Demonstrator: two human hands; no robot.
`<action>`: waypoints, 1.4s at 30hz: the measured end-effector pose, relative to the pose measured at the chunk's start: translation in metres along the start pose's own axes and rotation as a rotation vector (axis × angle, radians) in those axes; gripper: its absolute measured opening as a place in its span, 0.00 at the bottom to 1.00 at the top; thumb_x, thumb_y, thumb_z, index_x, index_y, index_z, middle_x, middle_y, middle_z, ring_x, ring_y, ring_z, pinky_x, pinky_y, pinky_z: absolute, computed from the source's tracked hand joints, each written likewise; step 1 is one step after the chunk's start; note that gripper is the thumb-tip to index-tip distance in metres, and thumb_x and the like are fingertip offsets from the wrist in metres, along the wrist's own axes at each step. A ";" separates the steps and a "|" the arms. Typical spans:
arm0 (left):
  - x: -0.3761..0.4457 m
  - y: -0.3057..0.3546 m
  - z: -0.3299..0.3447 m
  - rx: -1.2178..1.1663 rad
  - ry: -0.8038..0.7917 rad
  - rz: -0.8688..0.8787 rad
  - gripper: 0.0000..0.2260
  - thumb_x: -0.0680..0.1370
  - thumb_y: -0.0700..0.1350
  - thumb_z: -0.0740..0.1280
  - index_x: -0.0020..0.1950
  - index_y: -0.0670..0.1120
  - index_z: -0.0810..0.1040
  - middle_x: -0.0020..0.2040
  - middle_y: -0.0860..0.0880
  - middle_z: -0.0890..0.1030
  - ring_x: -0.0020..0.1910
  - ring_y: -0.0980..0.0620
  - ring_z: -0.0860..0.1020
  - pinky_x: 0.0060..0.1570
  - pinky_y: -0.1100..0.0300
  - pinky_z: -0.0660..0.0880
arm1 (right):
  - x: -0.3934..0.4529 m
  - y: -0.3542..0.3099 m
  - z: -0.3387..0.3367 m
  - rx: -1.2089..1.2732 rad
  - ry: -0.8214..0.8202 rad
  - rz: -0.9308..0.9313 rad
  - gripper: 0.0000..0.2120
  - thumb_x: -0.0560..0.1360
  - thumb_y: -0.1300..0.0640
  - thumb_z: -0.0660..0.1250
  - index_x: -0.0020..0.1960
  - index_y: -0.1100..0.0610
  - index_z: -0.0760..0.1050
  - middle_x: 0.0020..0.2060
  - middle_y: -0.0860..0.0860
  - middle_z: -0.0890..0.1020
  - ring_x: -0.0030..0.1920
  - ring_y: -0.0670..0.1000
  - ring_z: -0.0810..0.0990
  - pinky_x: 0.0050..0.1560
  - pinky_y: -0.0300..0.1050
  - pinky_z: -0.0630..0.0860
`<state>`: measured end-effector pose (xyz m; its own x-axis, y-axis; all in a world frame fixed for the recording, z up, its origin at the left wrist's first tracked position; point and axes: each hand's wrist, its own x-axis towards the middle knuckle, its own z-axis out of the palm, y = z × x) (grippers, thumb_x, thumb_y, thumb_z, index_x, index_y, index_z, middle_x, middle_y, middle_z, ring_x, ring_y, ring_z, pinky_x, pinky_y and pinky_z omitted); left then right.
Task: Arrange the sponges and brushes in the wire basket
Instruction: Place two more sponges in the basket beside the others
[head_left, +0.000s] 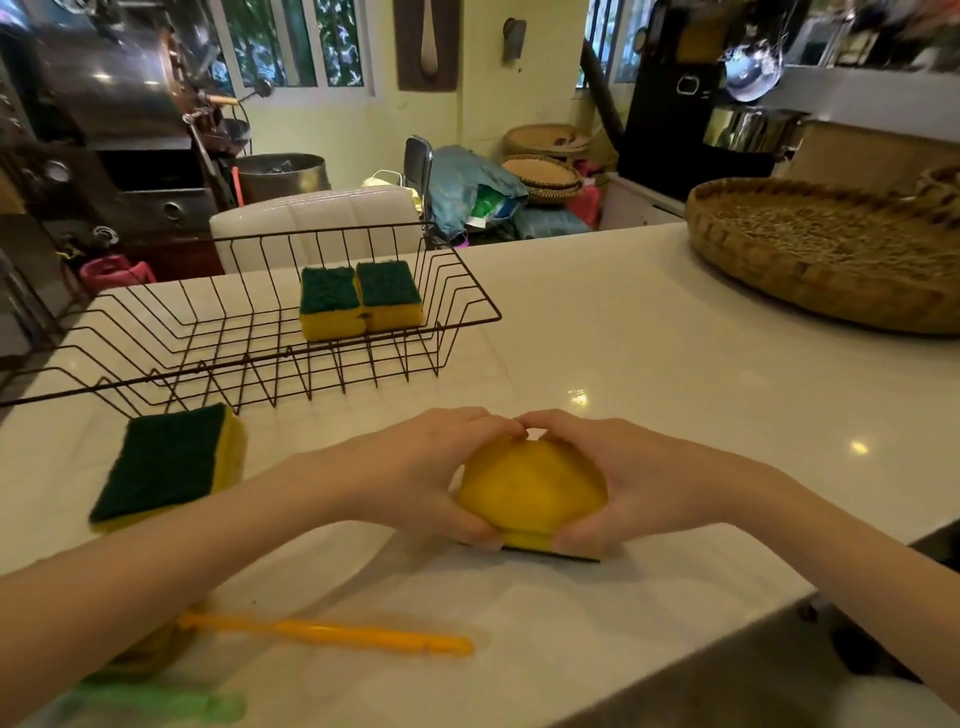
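Both hands squeeze one yellow sponge (530, 488), bent into a dome with its green side down on the white counter. My left hand (415, 467) grips its left end and my right hand (618, 478) its right end. The dark wire basket (457, 332) stands behind them and holds two yellow-and-green sponges (361, 301) side by side. Another sponge (166, 462) lies green side up in front of the basket, to the left. An orange-handled brush (337, 634) lies near the front edge, its head under my left forearm. Something green and blurred (171, 706) lies at the bottom left.
A large woven tray (810, 296) sits on the counter at the right. The counter's front edge runs diagonally at the lower right. Behind the counter are a white chair back (322, 218), bags and baskets on the floor.
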<state>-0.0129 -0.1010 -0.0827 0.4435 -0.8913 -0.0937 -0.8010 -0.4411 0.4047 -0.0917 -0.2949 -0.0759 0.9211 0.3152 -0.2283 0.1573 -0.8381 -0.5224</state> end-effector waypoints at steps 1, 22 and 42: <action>-0.001 -0.003 -0.003 -0.018 0.011 -0.019 0.37 0.64 0.60 0.72 0.68 0.59 0.58 0.65 0.57 0.67 0.57 0.60 0.65 0.53 0.67 0.65 | 0.004 -0.001 -0.003 0.006 0.008 -0.007 0.39 0.64 0.41 0.71 0.67 0.38 0.52 0.60 0.41 0.68 0.55 0.44 0.69 0.47 0.33 0.70; -0.069 -0.098 -0.049 -0.989 0.181 -0.660 0.24 0.60 0.60 0.69 0.52 0.51 0.75 0.41 0.47 0.86 0.43 0.45 0.83 0.35 0.59 0.80 | 0.116 -0.047 -0.008 0.630 -0.172 -0.103 0.28 0.59 0.35 0.66 0.56 0.46 0.71 0.54 0.52 0.79 0.53 0.52 0.79 0.44 0.44 0.80; -0.057 -0.083 -0.045 -0.595 0.202 -0.757 0.26 0.71 0.51 0.67 0.67 0.50 0.63 0.54 0.50 0.71 0.39 0.50 0.82 0.27 0.63 0.79 | 0.147 -0.036 0.003 0.337 0.009 0.191 0.21 0.65 0.36 0.65 0.42 0.55 0.74 0.30 0.50 0.78 0.28 0.47 0.78 0.25 0.36 0.72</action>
<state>0.0463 -0.0085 -0.0705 0.8608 -0.3356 -0.3826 0.0320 -0.7146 0.6988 0.0369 -0.2169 -0.0932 0.9259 0.1623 -0.3411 -0.1417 -0.6878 -0.7120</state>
